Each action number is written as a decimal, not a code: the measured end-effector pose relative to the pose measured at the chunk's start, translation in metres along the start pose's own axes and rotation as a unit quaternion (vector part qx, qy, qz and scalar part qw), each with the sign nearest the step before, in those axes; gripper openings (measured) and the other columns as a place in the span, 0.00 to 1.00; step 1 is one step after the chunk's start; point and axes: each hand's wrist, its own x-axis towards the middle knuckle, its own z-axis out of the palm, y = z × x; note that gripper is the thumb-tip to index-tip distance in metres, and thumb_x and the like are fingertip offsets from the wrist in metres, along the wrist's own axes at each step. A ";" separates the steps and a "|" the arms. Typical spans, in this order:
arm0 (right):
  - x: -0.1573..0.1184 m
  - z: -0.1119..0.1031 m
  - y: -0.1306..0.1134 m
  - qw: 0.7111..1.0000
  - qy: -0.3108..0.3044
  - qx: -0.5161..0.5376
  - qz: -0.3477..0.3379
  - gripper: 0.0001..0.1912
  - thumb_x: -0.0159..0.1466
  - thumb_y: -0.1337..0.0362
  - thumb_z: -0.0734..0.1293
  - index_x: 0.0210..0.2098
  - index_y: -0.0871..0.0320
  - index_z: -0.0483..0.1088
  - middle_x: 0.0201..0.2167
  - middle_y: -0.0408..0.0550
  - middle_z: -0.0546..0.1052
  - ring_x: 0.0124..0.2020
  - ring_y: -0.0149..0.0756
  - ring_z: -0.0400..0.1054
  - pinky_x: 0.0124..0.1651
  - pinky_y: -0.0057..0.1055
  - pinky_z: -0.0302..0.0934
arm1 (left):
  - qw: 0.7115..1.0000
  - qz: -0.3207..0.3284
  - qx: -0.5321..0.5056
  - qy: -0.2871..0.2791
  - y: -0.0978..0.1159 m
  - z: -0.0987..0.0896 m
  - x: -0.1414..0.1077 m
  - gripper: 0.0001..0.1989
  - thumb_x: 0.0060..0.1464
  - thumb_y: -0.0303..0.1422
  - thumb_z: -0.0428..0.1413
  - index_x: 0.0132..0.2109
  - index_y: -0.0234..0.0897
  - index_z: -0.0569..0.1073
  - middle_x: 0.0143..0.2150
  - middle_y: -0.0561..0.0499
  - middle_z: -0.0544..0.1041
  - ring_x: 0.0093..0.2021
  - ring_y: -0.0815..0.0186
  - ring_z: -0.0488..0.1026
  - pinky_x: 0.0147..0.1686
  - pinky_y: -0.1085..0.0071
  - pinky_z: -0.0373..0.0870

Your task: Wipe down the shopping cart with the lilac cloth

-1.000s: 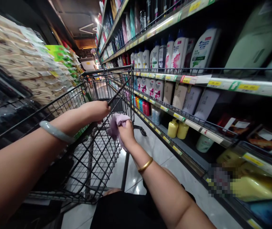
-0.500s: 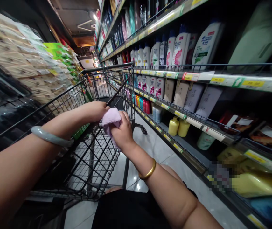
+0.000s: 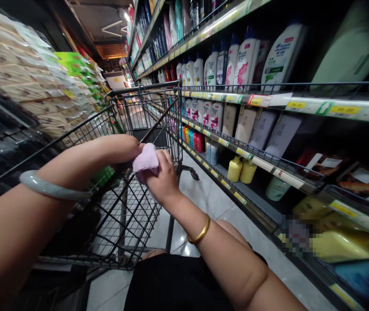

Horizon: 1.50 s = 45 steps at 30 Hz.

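Observation:
A fluffy light purple cloth is bunched between my two hands in front of the shopping cart. My right hand is closed on its right side, with the fingers curled at the top. At the cloth's upper left is my left hand, bent at the wrist, its fingers mostly hidden behind the cloth. A dark bar of the cart runs diagonally just behind both hands. A pale bangle circles my left forearm and a gold one my right.
Shelves of shampoo bottles line the right side, with yellow bottles on a lower shelf. Stacked packages stand at the left. A cart wheel rests on the tiled floor.
Both hands and the cloth have shifted slightly left. The cloth looks more folded over at the top, and my left wrist is bent more.

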 end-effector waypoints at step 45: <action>-0.009 -0.003 0.015 0.973 -0.091 -0.128 0.166 0.11 0.62 0.65 0.69 0.45 0.54 0.72 0.47 0.50 0.75 0.45 0.42 0.73 0.53 0.39 0.70 | 0.997 -0.060 -0.035 -0.036 -0.003 -0.002 0.019 0.29 0.71 0.44 0.39 0.40 0.28 0.79 0.18 0.51 0.67 0.17 0.65 0.66 0.26 0.70 0.66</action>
